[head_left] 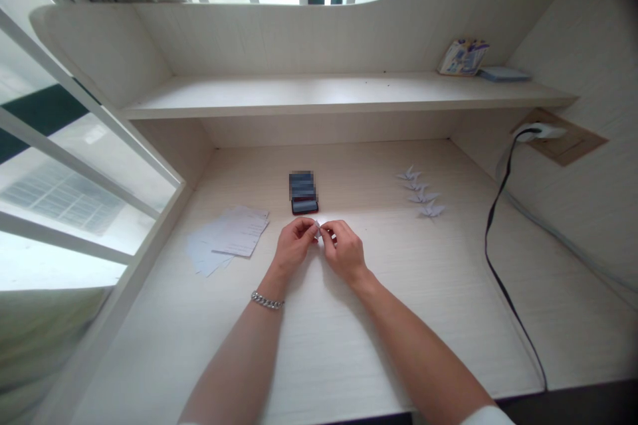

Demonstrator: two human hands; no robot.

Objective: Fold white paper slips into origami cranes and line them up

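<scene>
Both hands meet near the middle of the desk around a small folded piece of white paper [318, 230]. My left hand [294, 242] pinches one side of it between thumb and fingers. Against its other side, my right hand [343, 247] is closed in a pinch too; the fingers hide most of the paper. Just beyond the hands lies a dark phone [304, 204], its screen blurred out. To the left, several loose white paper sheets [242, 229] overlap. Over on the right, several folded paper cranes [423, 197] sit in a row.
A black cable [491, 239] runs from a wall socket [563, 137] down the desk's right side. Above the back spans a shelf [299, 89] bearing a small printed packet [463, 57] and a flat bluish item [503, 74]. White ladder-like bars [90, 136] border the left.
</scene>
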